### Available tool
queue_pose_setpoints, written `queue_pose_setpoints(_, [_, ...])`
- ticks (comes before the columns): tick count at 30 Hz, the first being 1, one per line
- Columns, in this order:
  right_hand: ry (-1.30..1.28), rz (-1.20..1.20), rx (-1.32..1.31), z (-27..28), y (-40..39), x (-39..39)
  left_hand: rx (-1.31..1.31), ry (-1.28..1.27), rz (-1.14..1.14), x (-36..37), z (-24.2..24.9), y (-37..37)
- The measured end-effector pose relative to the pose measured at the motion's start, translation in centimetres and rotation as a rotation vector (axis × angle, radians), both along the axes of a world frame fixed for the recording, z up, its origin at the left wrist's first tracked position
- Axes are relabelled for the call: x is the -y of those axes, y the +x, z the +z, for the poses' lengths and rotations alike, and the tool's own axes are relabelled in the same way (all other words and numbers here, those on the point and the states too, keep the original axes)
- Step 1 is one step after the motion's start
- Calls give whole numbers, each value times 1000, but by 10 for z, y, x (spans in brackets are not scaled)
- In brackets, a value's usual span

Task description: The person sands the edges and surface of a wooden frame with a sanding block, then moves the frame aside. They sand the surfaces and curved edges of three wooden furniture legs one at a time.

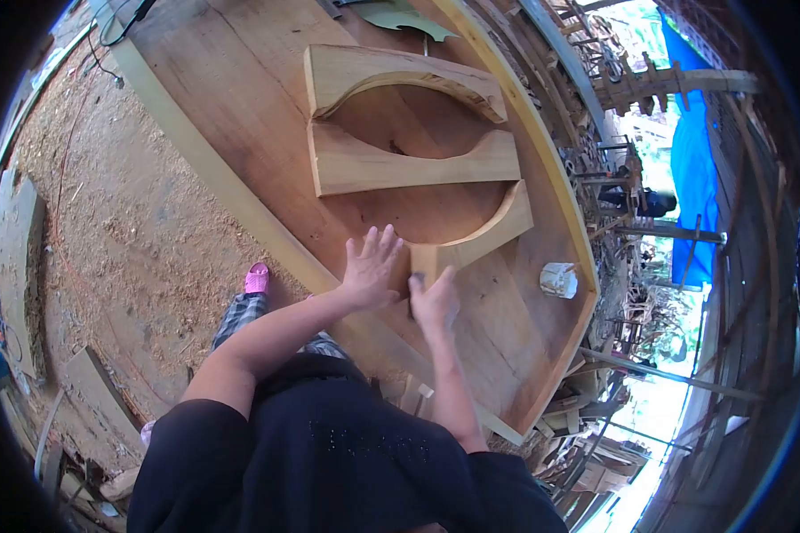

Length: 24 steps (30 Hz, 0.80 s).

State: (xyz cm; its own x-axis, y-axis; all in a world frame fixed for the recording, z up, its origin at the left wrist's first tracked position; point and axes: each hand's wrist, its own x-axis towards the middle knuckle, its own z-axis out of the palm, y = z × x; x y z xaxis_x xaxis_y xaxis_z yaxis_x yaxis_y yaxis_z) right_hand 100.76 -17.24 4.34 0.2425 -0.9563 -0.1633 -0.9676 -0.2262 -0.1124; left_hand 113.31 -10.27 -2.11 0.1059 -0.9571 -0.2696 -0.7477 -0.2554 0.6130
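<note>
My left hand (pixel 373 269) lies flat with its fingers spread, beside the near end of a curved wooden piece (pixel 493 229). Close to its right, my right hand (pixel 435 302) is closed at that same end, thumb side up. A small dark shape shows by its fingers, and I cannot tell what it is. The curved piece rests on a broad wooden work surface (pixel 347 218). Beyond it lie two more pale pieces with curved cutouts, an upper one (pixel 378 71) and a middle one (pixel 373 166), their hollows facing each other.
A raised wooden rim (pixel 560 186) borders the work surface. A white container (pixel 558 280) stands near its right corner. Sawdust-strewn ground (pixel 142 204) lies to the left, with a loose plank (pixel 20 266). Stacked timber and a blue tarp (pixel 692 160) are at the right.
</note>
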Motion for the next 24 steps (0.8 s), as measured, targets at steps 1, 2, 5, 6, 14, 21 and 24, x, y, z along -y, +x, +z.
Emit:
queue_pose_setpoints(1, [-72, 18, 29, -4, -2, 15, 26, -10, -8, 1, -3, 0])
queue_pose_setpoints(2, [-237, 83, 61, -33, -17, 49, 51, -21, -22, 0, -4, -1])
queue_pose_setpoints(5, [-149, -71, 110, -20, 2, 100, 23, -50, 4, -3, 6, 2])
queue_pose_setpoints(6, [-137, -113, 84, -15, 8, 102, 21, -52, -6, -4, 3, 2])
queue_pose_setpoints(14, [31, -64, 8, 3, 19, -20, -45, -157, 105, -4, -5, 13])
queue_pose_setpoints(21, [-70, -93, 169, -16, 13, 77, -73, -169, 147, -4, 1, 12])
queue_pose_setpoints(24, [-140, 0, 180, -20, 14, 39, -129, -223, 309, -4, -7, 9])
